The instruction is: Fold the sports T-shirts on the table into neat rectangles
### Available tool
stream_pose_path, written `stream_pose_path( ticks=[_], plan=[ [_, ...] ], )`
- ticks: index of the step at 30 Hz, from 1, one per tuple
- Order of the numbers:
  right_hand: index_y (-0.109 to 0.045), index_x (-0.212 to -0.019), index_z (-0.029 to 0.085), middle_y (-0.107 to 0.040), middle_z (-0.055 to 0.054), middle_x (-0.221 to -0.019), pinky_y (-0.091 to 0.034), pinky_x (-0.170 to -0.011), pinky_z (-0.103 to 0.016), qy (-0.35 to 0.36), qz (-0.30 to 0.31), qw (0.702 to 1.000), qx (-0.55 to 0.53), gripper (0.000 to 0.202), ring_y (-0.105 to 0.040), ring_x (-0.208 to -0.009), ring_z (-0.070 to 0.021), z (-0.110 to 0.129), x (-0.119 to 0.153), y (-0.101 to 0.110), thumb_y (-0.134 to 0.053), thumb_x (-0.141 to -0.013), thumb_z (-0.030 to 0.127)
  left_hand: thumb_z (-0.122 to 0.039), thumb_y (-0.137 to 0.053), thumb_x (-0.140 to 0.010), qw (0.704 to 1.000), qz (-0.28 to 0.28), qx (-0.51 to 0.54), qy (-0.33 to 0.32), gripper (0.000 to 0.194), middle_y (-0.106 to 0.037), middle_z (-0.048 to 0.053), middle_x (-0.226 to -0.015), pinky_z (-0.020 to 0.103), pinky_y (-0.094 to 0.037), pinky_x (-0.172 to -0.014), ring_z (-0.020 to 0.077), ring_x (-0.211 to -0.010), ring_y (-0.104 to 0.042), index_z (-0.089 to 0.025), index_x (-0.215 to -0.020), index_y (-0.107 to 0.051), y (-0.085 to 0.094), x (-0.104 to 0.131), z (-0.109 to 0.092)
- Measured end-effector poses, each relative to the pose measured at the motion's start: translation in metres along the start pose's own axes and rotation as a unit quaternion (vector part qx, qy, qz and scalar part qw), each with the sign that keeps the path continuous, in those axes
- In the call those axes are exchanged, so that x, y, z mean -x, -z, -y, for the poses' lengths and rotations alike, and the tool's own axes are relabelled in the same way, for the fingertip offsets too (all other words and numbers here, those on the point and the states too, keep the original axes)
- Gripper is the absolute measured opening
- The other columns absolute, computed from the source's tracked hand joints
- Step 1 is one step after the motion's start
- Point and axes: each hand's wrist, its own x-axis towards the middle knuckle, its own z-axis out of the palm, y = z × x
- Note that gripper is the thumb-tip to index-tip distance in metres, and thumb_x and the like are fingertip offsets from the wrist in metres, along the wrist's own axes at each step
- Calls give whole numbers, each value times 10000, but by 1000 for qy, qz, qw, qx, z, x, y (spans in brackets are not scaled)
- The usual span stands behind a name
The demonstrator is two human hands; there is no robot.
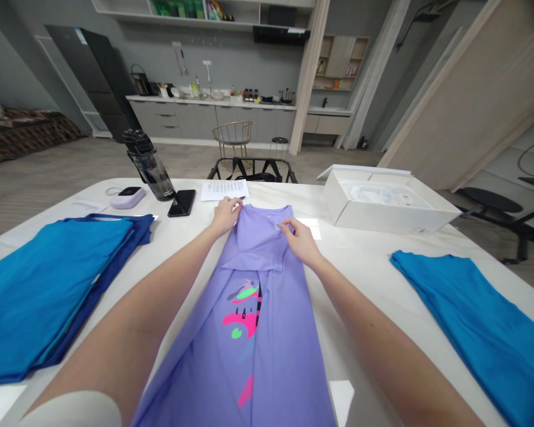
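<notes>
A lavender T-shirt point(289, 332) lies lengthwise on the white table in front of me, its sides turned inward over a pink, green and black print. Its neckline is at the far end. My left hand point(226, 214) is closed with its fingertips at the shirt's far left corner. On the right, my right hand point(301, 238) pinches the fabric just below the neckline. The shirt's near end runs out of the bottom of the view.
Folded blue garments point(48, 279) lie at left, another blue garment point(480, 320) at right. Behind stand a dark water bottle point(150, 169), a phone point(182, 203), a lilac device point(128, 197), a printed sheet point(225, 190) and an open white box point(378, 210). A chair point(253, 169) is beyond the table point(360, 284).
</notes>
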Motion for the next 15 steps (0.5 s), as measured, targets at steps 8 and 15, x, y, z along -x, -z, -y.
stream_pose_path(
  ticks=[8,15],
  plan=[
    [-756,-912,167,-702,-45,-727,-446,-683,-287,-70,-54,996,33,250,-617,-683,-198,-2,-51,22,-617,-878,372,-304,-442,-985,996,-48,26,71,224,-610,105,-1171,464,-427,-992,293,-1170,-547,-247,-1077,-638,-6,-3,-42],
    [-638,-1278,168,-704,-146,-1131,-493,-876,-365,-138,3,972,193,393,-657,-1015,-275,-44,-49,-2,-601,-922,330,-168,-407,-959,998,-52,-23,-1,433,-547,162,-1350,457,-409,-1058,305,-1257,-515,-176,-1372,-536,-14,29,-55]
  ],
)
